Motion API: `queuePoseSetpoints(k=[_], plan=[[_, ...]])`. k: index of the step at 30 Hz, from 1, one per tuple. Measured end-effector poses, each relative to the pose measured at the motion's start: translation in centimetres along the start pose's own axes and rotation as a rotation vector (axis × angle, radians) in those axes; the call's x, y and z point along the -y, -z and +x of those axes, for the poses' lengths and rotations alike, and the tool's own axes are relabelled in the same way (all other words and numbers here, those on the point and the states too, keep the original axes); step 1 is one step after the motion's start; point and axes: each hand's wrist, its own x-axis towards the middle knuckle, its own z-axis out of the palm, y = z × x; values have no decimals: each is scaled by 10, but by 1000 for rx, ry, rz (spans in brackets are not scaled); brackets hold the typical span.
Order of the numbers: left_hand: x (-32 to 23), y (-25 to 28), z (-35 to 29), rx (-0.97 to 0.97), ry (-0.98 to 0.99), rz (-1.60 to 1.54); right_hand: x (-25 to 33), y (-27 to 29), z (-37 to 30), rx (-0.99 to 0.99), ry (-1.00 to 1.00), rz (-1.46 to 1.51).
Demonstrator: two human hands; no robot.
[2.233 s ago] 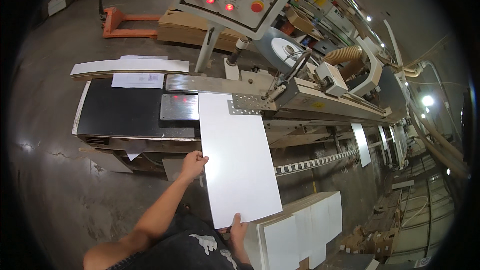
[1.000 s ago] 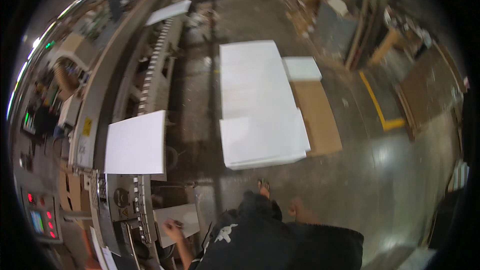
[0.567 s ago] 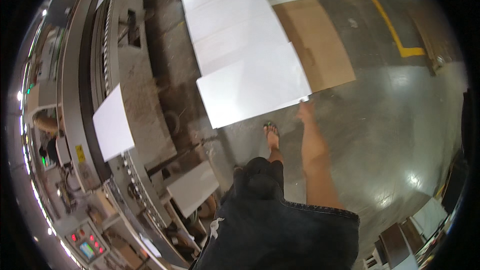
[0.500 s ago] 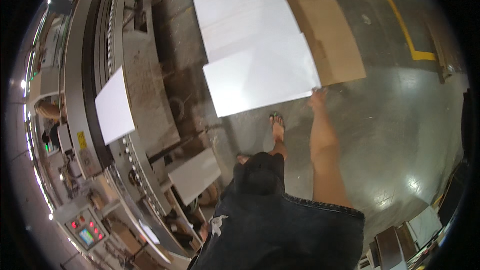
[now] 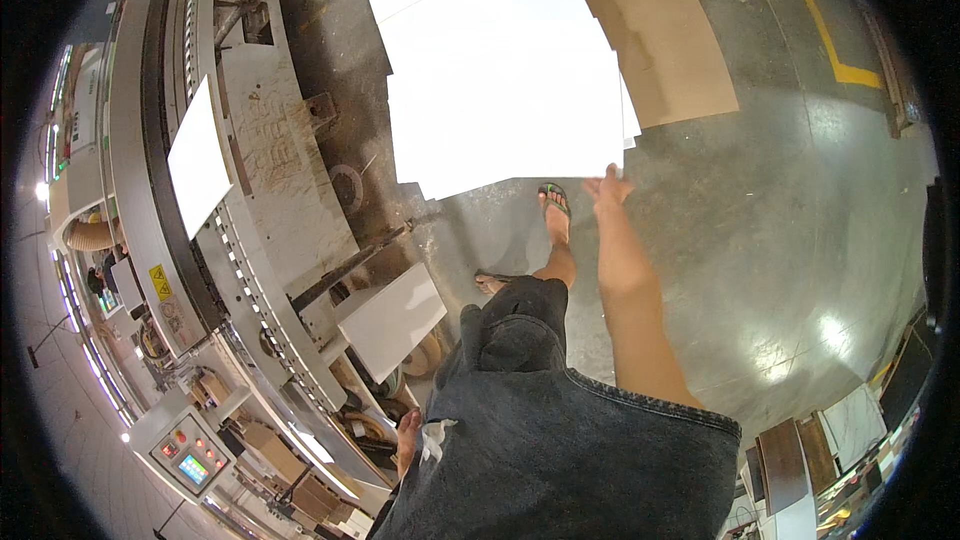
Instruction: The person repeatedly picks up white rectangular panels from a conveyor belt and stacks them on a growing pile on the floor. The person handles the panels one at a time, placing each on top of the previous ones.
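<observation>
A white rectangular board [image 5: 505, 110] lies on top of a stack of similar white boards ahead of me. My right hand [image 5: 610, 190] reaches out to its near right corner, with the fingers closed at the edge. Brown sheet material [image 5: 665, 50] shows from under the right side of the stack. Low beside my dark clothing, my left hand [image 5: 408, 433] shows only in part, next to the machine's lower frame. Its fingers are too hidden to read.
A long edge machine [image 5: 275, 140] runs along my left, with a white panel [image 5: 200, 160] on its track. Another pale panel [image 5: 393, 322] sits lower, near my leg. A control box [image 5: 187, 453] stands at lower left. Boards [image 5: 785, 470] lean at lower right. Yellow floor tape [image 5: 820, 15] lies far right.
The top board has turned and shifted left, covering the stack differently. My right hand has moved slightly left with its corner. The view has shifted a little.
</observation>
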Motion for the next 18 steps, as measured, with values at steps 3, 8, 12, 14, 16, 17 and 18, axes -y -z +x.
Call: queuePoseSetpoints(k=[3, 8, 12, 14, 16, 17, 18], plan=[[-106, -34, 23, -13, 97, 18, -37, 31, 2, 129, -107, 71], [-280, -81, 33, -99, 79, -110, -55, 65, -29, 125, -127, 112], [-350, -113, 105, 135, -104, -58, -6, 84, -65, 128, -126, 18], [-389, -164, 128, 208, -135, -54, 20, 95, -77, 180, -133, -30], [-413, -214, 156, 307, -90, -141, 39, 105, -93, 257, -137, -62], [-429, -242, 164, 345, -34, -199, 44, 107, -99, 246, -132, -111], [-444, -270, 167, 381, 24, -262, 48, 111, -103, 234, -126, -165]])
